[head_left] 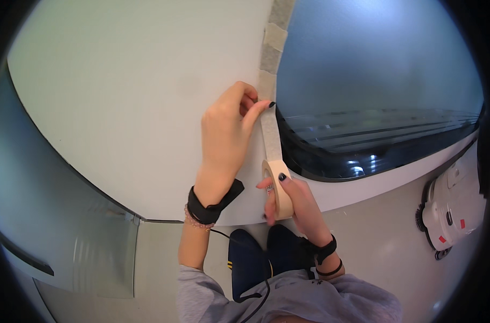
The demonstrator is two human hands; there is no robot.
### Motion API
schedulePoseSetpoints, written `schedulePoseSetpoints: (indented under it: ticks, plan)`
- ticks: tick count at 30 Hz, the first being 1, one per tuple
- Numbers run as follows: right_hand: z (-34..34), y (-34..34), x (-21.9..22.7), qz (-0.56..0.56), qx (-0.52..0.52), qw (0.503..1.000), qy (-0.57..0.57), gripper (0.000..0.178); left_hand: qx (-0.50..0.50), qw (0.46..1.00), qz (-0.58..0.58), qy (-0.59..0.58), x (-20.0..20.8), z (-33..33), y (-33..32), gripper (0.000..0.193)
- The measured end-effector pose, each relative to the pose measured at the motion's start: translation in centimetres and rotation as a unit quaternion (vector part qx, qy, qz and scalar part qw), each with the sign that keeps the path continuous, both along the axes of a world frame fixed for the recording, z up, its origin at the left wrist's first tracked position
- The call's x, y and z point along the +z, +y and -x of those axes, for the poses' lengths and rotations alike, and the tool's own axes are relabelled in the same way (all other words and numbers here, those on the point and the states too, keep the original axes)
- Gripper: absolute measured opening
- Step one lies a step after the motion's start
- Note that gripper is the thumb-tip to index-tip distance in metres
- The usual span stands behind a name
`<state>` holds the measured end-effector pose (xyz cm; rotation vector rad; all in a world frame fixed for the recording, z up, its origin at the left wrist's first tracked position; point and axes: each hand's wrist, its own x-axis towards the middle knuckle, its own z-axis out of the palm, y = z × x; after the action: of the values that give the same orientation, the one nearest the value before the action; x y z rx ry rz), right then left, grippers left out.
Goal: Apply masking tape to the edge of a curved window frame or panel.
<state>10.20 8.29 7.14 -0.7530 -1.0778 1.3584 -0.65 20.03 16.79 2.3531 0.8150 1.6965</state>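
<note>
A roll of masking tape [281,199], beige and seen edge-on, is gripped in my right hand [301,207], its thumb on the outer face and its fingers through the core. From the roll a strip of tape [272,141] runs away from me to my left hand [227,126]. The left fingers are curled in, and the thumb lies across the strip at the rim of the dark glass panel [374,81]. Farther off, overlapping pieces of tape [276,37] line the border between the glass and the large white surface [137,97].
At the left stands a frosted glass panel [105,258] with a dark handle [27,258]. A white wheeled machine with black brushes [452,207] is on the floor at the right. A thin black cable [266,290] hangs by my legs.
</note>
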Motion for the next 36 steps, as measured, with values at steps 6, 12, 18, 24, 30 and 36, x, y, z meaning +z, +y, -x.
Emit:
schedulePoseSetpoints:
  ticks: [6, 12, 18, 24, 30, 36]
  plan:
    - [0.0, 1.0, -1.0, -0.031, 0.001, 0.999, 0.027, 0.037, 0.009, 0.999, 0.045, 0.021, -0.6, 0.6, -1.1, 0.019]
    - [0.3, 0.3, -1.6, -0.079, -0.204, 0.966, -0.136, 0.016, 0.015, 0.997, 0.066, -0.037, -2.6, 0.2, -0.4, 0.02]
    - [6.7, -6.8, 0.3, -0.417, 0.221, 0.872, -0.129, 0.024, 0.018, 0.999, 0.039, -0.034, -2.7, 0.1, 0.0, 0.02]
    - [18.7, -10.5, -2.7, -0.467, 0.55, 0.692, -0.017, 0.033, 0.053, 0.997, 0.017, -0.044, -3.7, 0.0, -0.6, 0.02]
    - [17.7, -8.8, -5.6, -0.542, 0.434, 0.719, -0.022, 0.018, 0.057, 0.996, -0.063, -0.04, -3.9, -0.7, -0.1, 0.026]
    - [16.3, -6.9, -4.4, -0.443, 0.504, 0.741, -0.023, 0.043, 0.121, 0.984, -0.129, -0.03, -4.6, -1.5, 1.3, 0.027]
